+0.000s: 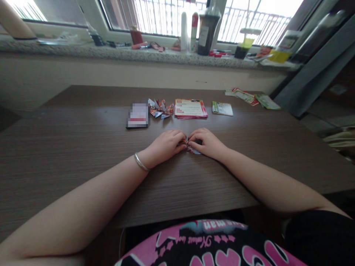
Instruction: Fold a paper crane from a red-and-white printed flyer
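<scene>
Both hands meet at the middle of the brown table (163, 192), around a small folded piece of printed paper (194, 150). My left hand (169, 143), with a silver bangle at the wrist, pinches the paper's left part between thumb and fingers. From the other side, my right hand (206, 143) has its thumb and fingertips closed on it. Much of the paper is hidden under the fingers. Just beyond lie a pile of folded printed paper pieces (161, 109) and a stack of printed sheets (190, 108).
A blurred-out phone-like rectangle (138, 115) lies left of the folded pieces. To the right are a small stack of cards (222, 108) and loose green-and-red papers (245, 96). Bottles and small items line the granite windowsill (166, 56). A grey curtain (313, 70) hangs at right.
</scene>
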Demonstrator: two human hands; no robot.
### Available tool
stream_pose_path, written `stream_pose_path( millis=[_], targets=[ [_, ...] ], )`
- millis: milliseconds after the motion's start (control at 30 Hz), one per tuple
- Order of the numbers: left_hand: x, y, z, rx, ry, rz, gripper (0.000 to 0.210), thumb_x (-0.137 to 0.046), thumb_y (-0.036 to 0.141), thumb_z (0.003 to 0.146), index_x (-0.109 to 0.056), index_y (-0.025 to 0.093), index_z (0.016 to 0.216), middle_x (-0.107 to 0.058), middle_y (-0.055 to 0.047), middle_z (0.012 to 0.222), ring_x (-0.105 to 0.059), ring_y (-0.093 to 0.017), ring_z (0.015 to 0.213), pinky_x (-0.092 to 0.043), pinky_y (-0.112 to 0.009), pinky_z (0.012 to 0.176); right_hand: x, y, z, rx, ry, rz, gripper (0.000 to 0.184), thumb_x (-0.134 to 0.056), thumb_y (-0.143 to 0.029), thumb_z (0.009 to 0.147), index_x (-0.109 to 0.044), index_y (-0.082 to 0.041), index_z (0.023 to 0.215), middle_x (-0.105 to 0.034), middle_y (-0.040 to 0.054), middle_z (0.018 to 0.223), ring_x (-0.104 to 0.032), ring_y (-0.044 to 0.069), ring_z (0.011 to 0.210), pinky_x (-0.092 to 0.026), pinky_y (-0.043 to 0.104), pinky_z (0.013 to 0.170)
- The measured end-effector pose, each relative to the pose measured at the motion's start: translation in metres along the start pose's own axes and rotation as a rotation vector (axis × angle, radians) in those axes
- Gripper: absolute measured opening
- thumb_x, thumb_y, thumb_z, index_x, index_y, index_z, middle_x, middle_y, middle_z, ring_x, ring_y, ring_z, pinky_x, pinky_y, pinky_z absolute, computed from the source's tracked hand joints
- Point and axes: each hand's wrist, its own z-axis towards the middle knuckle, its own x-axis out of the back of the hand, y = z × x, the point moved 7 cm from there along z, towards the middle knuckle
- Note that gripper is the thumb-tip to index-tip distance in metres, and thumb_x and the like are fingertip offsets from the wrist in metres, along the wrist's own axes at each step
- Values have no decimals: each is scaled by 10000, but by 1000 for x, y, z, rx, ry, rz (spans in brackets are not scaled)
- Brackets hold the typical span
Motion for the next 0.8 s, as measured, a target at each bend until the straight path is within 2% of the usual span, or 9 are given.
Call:
stream_pose_path(
  millis=[200, 400, 633, 800],
  targets=[
    [0, 2, 0, -27, 6, -46, 163, -552, 321, 908, -591, 170, 956, -617, -81, 1004, -587, -208, 949, -482, -344, 841, 0, 2, -1, -2, 8, 21, 55, -685, -257, 809, -710, -209, 799, -717, 52, 986, -618, 200, 986, -414, 393, 941],
    [1, 6, -1, -29, 6, -65, 192, -553, 306, 902, -592, 178, 1039, -614, -91, 1072, -571, -220, 1019, -471, -373, 903, -2, 0, -2, 63, -22, 60, 30, -686, -216, 802, -684, -210, 773, -718, 45, 990, -629, 189, 968, -446, 367, 922],
    [0, 4, 0, -54, 5, -121, 134, -526, 285, 917, -598, 183, 966, -620, -81, 1085, -572, -206, 1030, -463, -368, 928, 4, -14, -5, 108, -51, -195, 105, -583, -248, 869, -678, -204, 856, -715, 63, 971, -617, 215, 958, -444, 370, 875],
    [-2, 1, -1, -31, 20, -163, 121, -575, 269, 889, -577, 180, 971, -625, -78, 1080, -574, -208, 1036, -463, -368, 933, 3, -10, -5, 78, -75, -153, 97, -583, -245, 856, -660, -201, 817, -707, 60, 919, -610, 203, 921, -447, 354, 860]
  ],
)
